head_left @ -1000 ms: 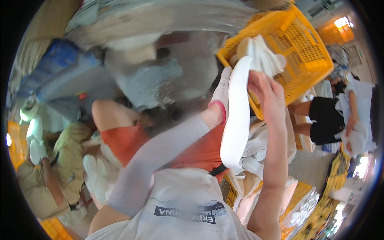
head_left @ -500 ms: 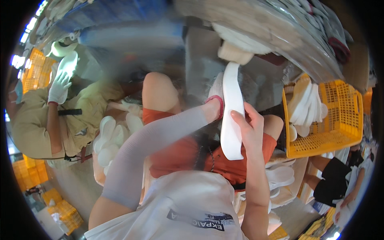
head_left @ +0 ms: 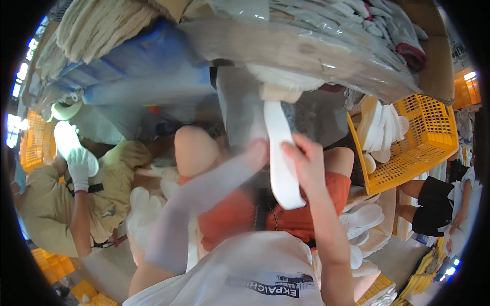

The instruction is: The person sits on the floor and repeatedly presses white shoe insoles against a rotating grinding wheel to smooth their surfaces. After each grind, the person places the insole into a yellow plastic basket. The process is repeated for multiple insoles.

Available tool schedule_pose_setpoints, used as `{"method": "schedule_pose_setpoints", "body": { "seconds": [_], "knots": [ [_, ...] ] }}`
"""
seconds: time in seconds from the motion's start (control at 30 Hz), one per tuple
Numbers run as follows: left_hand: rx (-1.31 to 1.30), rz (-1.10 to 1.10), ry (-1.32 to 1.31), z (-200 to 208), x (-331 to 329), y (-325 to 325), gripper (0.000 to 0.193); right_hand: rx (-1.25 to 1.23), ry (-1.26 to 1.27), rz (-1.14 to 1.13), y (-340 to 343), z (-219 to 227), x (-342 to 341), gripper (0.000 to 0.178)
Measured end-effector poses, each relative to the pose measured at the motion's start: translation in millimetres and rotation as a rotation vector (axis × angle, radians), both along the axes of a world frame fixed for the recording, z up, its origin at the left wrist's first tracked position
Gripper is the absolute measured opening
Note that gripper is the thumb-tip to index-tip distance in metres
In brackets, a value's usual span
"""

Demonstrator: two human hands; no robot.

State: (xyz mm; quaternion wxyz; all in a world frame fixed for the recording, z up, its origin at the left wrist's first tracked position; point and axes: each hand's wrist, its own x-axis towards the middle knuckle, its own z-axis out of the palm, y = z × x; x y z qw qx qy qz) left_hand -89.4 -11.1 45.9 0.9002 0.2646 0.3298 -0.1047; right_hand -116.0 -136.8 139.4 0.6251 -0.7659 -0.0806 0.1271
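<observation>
A white shoe sole (head_left: 284, 171) stands on edge lengthwise in front of me, above my lap. My bare right hand (head_left: 304, 159) grips its right side, thumb on the near face and fingers behind. My left hand (head_left: 259, 127), in a pale glove with a pink cuff, is beside the sole's left edge. Motion smears its fingers, so whether it touches the sole does not show. The sole's far end meets or sits just below a beige block (head_left: 279, 94), under a white bristly wheel or brush (head_left: 286, 76).
A yellow basket (head_left: 408, 166) holding several pale soles stands at right. More soles (head_left: 361, 219) lie beside my right thigh, others (head_left: 143, 211) on the left. A co-worker's gloved hand (head_left: 78, 166) holds a sole at far left. Plastic-covered gloves (head_left: 326, 46) lie beyond.
The view has shifted, so most things sit differently in it. My right hand still grips the sole. My left hand has blurred beside it. The co-worker's gloved hand and sole have come lower.
</observation>
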Motion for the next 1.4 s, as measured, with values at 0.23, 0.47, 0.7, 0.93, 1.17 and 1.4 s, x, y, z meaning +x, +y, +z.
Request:
{"method": "schedule_pose_setpoints", "body": {
  "seconds": [0.23, 0.47, 0.7, 0.93, 1.17, 1.4],
  "knots": [
    [0.1, -0.048, -0.034, 20, -12, -7, 0.051, 0.019, 0.175, 0.03, -6, 18, -5, 0.021],
    [0.279, -0.235, -0.225, 13, -44, -56, 0.071, -0.112, -0.139, -0.323, -149, -4, -86, 0.018],
    [0.457, -0.477, -0.101, 2, -38, -71, 0.083, -0.758, -0.965, -1.051, -428, 117, -19, 0.022],
    [0.53, -0.497, -0.017, -29, -37, -84, 0.079, -1.329, -1.389, -1.212, -493, 141, 29, 0.033],
    [0.59, -0.503, 0.11, -24, -38, -84, 0.071, -1.13, -0.183, -0.47, -465, -190, 111, 0.03],
    [0.502, -0.495, -0.204, 41, -23, -139, 0.056, -0.565, 0.007, -0.432, -467, -24, 91, 0.026]
  ]
}}
